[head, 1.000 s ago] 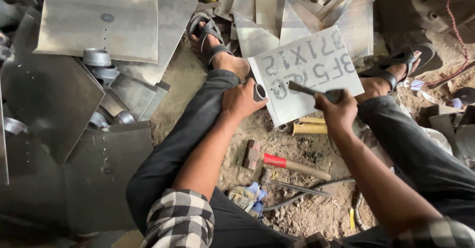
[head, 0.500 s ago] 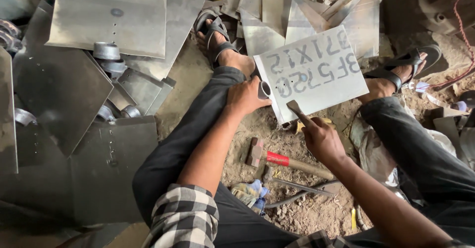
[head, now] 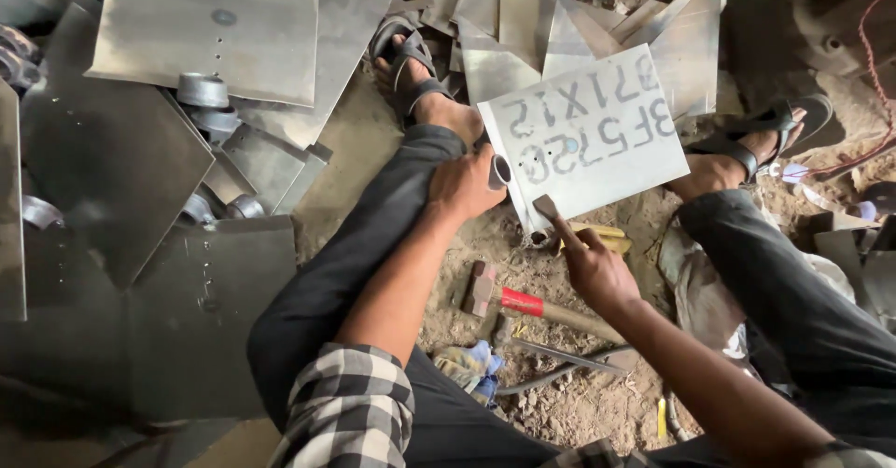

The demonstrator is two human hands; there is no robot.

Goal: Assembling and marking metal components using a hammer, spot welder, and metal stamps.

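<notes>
I sit on dirt ground with my legs spread. My left hand (head: 467,183) grips a short metal tube (head: 499,171) at the left edge of a square metal sheet (head: 597,146) with painted characters, held tilted between my knees. My right hand (head: 593,267) holds a small flat tool (head: 546,209) whose tip touches the sheet's lower edge. Under the hands a hammer with a red collar and wooden handle (head: 523,302) lies on the dirt.
Large grey metal sheets (head: 210,25) and short metal tube pieces (head: 203,90) are piled on the left. More sheet offcuts (head: 523,11) lie behind my sandalled feet (head: 411,67). A metal rod (head: 569,361) and a crumpled rag (head: 471,365) rest near my lap.
My right hand has dropped from the sheet's right side to its lower left edge, bringing the small tool with it. The left hand stays on the tube.
</notes>
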